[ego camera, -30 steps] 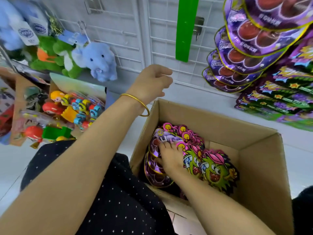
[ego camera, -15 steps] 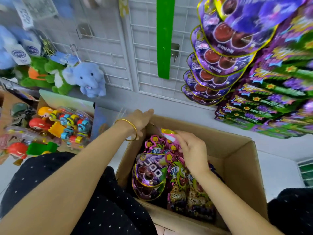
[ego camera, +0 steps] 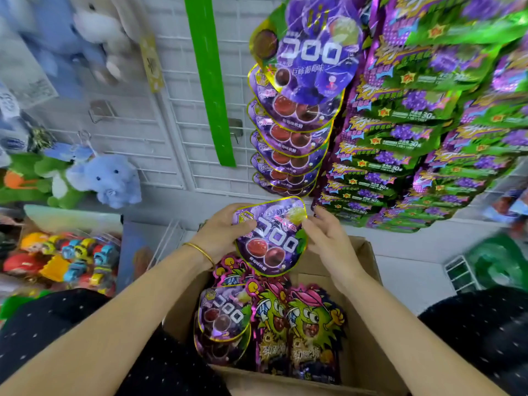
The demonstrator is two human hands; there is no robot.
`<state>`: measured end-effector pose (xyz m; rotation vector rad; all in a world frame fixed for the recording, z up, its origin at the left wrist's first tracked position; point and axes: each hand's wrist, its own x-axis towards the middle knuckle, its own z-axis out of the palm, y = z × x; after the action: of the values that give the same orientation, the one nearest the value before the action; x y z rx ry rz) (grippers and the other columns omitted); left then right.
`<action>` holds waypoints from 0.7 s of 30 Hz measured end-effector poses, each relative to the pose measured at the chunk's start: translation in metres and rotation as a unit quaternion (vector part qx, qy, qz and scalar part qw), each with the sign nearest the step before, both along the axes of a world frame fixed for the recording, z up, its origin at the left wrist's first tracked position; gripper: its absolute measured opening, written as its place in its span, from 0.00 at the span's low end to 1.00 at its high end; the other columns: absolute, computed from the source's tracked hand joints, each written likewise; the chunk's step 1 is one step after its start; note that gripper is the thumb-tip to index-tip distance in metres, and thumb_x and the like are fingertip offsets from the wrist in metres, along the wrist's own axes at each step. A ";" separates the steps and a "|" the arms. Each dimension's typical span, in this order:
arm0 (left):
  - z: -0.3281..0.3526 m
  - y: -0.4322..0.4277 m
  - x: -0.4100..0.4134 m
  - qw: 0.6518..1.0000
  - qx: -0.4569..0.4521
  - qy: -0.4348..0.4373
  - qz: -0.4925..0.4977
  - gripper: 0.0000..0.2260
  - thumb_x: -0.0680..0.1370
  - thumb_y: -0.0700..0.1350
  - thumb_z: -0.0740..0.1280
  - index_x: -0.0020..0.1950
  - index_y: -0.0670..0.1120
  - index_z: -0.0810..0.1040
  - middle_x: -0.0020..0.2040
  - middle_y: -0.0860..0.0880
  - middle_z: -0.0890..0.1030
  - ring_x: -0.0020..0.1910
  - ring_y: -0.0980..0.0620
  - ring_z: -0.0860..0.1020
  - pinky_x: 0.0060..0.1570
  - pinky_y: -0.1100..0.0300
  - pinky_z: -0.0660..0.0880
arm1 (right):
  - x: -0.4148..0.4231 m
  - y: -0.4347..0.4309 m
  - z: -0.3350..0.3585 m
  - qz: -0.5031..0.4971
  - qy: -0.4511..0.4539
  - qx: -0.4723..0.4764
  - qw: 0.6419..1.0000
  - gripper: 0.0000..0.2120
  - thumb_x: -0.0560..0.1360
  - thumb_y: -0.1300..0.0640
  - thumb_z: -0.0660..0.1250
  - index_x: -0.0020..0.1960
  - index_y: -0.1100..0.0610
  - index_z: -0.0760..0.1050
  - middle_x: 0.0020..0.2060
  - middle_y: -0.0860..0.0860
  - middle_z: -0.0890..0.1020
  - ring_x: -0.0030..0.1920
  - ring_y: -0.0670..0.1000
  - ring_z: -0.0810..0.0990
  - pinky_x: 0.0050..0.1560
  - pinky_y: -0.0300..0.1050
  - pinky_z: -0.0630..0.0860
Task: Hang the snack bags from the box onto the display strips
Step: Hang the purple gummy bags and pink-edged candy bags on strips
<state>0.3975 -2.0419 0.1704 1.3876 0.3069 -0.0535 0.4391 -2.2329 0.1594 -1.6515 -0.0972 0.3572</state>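
Bag of purple grape gummies (ego camera: 270, 238) is held above the open box (ego camera: 368, 310), its side edges gripped by the fingers of 2 hands: left hand (ego camera: 223, 232) at 9 o'clock, right hand (ego camera: 328, 241) at 3. Its long axis runs 12 to 6, top edge aimed at the column of matching bags (ego camera: 288, 155) hanging at 12; a green strip (ego camera: 211, 90) hangs at 11. Glossy foil, gold-edged, rounded.

Purple snack bag (ego camera: 271, 238) upright above the cardboard box (ego camera: 368, 332) (more bags (ego camera: 308, 324) inside), beneath a hanging column (ego camera: 288, 138) of lookalikes.
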 end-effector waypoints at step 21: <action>0.313 -0.027 0.166 0.897 0.278 -0.315 0.135 0.07 0.77 0.44 0.65 0.40 0.43 0.76 0.42 0.39 0.76 0.43 0.49 0.72 0.46 0.55 0.71 | 0.104 0.015 0.268 -0.156 -0.547 -0.096 0.817 0.08 0.72 0.61 0.67 0.51 0.54 0.76 0.42 0.43 0.78 0.47 0.50 0.78 0.49 0.51 0.74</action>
<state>0.5632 -2.0687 0.4831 1.8242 -0.0458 0.7573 0.5436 -2.2174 0.4278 -1.8445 -0.6574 -0.9053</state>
